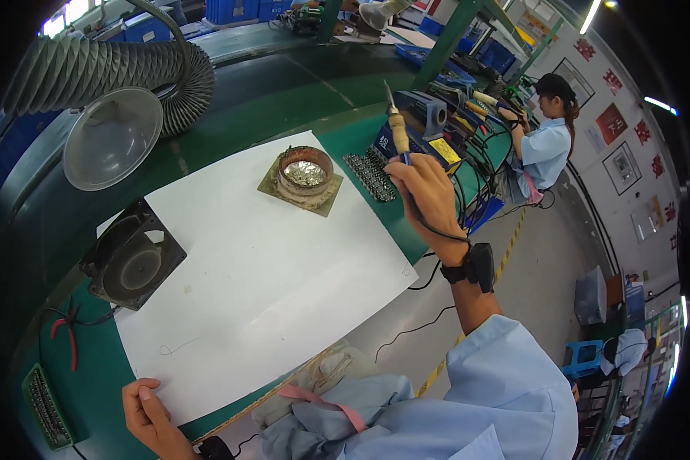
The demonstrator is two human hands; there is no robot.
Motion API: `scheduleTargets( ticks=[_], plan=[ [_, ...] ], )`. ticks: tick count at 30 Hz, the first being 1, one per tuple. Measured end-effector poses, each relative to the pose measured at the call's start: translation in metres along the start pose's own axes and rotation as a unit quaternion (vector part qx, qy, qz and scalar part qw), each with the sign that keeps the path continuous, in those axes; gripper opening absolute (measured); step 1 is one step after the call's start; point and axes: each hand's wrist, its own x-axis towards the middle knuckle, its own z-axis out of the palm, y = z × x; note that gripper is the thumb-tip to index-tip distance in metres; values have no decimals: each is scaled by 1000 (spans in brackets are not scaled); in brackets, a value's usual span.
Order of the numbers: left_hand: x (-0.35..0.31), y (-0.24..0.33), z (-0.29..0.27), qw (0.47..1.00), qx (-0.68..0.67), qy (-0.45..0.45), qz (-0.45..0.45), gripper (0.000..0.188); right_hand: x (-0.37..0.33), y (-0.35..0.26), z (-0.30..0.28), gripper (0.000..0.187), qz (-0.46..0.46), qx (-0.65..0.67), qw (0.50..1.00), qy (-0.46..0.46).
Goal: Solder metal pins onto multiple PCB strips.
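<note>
My right hand [429, 192] is closed round the handle of a soldering iron [398, 132], its metal tip pointing up and away over the bench. A cord runs from the handle down past my wrist. Below and left of the iron, a round, rusty solder pot [303, 170] with shiny silvery material inside stands on a square plate on the white sheet [238, 284]. Just right of the pot lies a circuit board with several small parts [370, 175]. At the sheet's near left corner rests my left hand [152, 418], fingers curled, with nothing visible in them.
A black square fan [134, 257] stands at the sheet's left edge. Red-handled pliers [70, 337] and a green circuit board [46, 405] lie nearer. A clear fume hood [113, 138] hangs far left. Behind the right hand is a blue soldering station [418, 142]; a co-worker [548, 138] sits beyond.
</note>
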Motion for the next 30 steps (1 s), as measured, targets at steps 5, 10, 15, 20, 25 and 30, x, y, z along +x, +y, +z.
scheduleTargets(
  ticks=[5,10,15,20,25,30],
  plan=[
    [-2,26,0,999,33,8,43,20,-16,-1,-27,14,166,64,970,164],
    [-4,21,-5,998,61,-28,-11,22,-29,7,-32,20,367,251,813,375],
    [-3,21,-3,997,58,-25,39,23,-17,28,-28,22,409,298,770,388],
    [-3,19,-4,998,52,-25,33,24,-8,59,-13,23,444,378,753,305],
    [-3,20,-3,998,49,-29,34,24,3,52,1,24,469,435,700,318],
    [-3,20,-3,998,43,-26,33,25,-11,9,1,28,468,483,696,252]
  ],
)
